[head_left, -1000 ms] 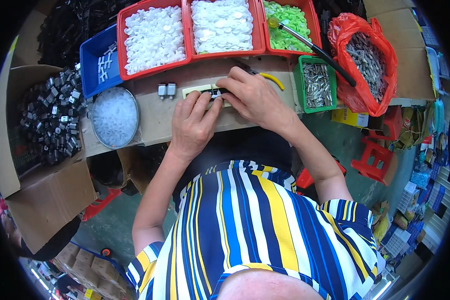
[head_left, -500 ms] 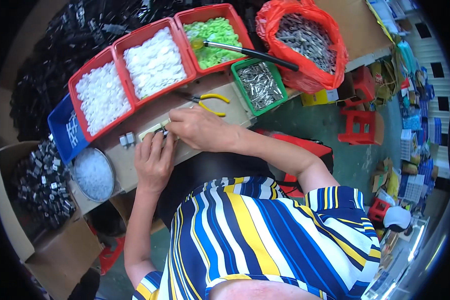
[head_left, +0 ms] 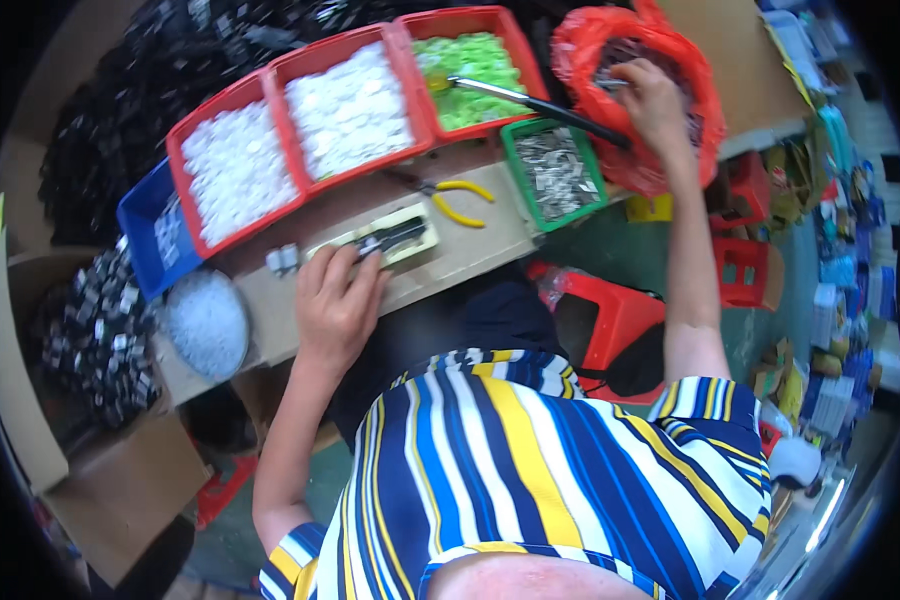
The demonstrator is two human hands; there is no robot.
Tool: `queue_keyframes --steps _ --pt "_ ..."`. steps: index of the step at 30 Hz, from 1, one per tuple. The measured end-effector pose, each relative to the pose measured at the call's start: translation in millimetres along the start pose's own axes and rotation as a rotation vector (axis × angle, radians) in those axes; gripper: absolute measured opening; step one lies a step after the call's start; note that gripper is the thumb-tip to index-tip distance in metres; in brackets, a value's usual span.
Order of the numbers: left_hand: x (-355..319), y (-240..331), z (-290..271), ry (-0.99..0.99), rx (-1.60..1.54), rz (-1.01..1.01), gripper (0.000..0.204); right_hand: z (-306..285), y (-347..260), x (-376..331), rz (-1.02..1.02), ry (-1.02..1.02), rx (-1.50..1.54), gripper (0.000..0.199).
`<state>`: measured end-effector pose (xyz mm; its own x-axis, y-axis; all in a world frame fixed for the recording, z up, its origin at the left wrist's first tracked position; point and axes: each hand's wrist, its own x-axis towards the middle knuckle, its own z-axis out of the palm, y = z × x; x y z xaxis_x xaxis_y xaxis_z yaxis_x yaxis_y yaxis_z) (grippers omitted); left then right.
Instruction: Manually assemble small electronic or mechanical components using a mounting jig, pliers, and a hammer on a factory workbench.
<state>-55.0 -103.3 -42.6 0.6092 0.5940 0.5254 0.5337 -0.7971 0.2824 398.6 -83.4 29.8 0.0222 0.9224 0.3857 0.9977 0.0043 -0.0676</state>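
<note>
On the bench lies a cream block-shaped holder point(head_left: 431, 238) with a long black part point(head_left: 402, 233) set in it. My left hand point(head_left: 338, 305) is at the holder's left end, its fingers closed on the end of the black part. Far to the right, my right hand point(head_left: 658, 112) reaches into a red plastic bag point(head_left: 705, 75) of small grey parts. Its fingers are pinched around a small grey part point(head_left: 612, 83), blurred by motion. Yellow-handled pliers point(head_left: 460, 205) lie behind the holder. Beside my left fingers sit small silvery-grey blocks point(head_left: 282, 260).
Red bins hold white caps point(head_left: 235, 175), more white caps point(head_left: 348, 110) and green pieces point(head_left: 470, 75). A black-handled tool point(head_left: 560, 112) lies across the green bin point(head_left: 542, 222) of metal pins. A blue bin point(head_left: 148, 250) and a round tub point(head_left: 207, 325) stand left.
My right hand has left the holder and moved right and away, into the red bag. The black part in the holder now shows. My left hand stays at the holder; the whole view has shifted slightly.
</note>
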Motion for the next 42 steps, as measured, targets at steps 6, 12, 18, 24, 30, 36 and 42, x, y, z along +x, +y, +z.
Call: queue_keyframes --steps 6,12,18,24,30,36,42 --pt "6.8 -15.3 -24.1 0.065 -0.033 -0.105 0.025 16.3 60.2 16.8 -0.116 -0.195 -0.020 0.041" --pt "9.3 -57.3 -72.3 0.149 0.124 -0.301 0.016 1.9 38.7 22.5 -0.139 -0.290 0.012 0.036" --pt "4.7 -151.4 -98.4 0.039 0.379 -0.458 0.013 -14.4 30.2 12.6 -0.071 -0.154 0.033 0.042" --pt "12.2 -190.1 -82.2 -0.243 0.684 -0.522 0.022 -36.6 5.6 6.9 -0.004 -0.136 0.054 0.036" --pt "15.3 -200.5 -75.4 -0.267 0.655 -0.494 0.020 -52.5 -10.1 -0.5 -0.004 -0.096 0.138 0.029" --pt "16.8 -203.5 -77.2 -0.162 0.535 -0.438 0.023 -49.0 -29.1 -1.7 -0.036 -0.053 0.222 0.027" --pt "24.0 -200.7 -79.3 -0.060 0.485 -0.417 0.023 -37.3 -40.8 -2.5 -0.049 -0.048 0.277 0.026"
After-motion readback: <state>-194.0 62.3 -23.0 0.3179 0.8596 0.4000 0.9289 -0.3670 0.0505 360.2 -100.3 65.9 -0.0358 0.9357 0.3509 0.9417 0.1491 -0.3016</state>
